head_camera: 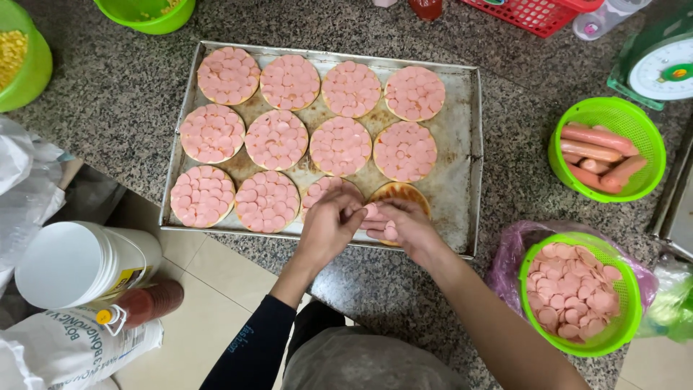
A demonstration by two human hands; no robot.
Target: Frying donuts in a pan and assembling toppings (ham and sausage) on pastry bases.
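On the granite counter [108,94], both hands hold pink sausage slices [381,224].

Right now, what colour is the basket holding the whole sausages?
Bright green; the basket with whole sausages shows best in the head view.

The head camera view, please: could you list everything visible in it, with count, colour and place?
Baking tray: one, worn metal, centre of the granite counter.
Topped rounds: eleven, pink slices, in three rows on the tray.
Bare round: one, orange-brown, bottom row, partly hidden.
Basket of slices: one, green, lower right.
Basket of sausages: one, green, right.
Scale: one, green and white, upper right.
Red basket: one, top edge.
White tub: one, lower left.
Left hand: over the bottom row, fingers meeting the right.
Right hand: holds pink slices.
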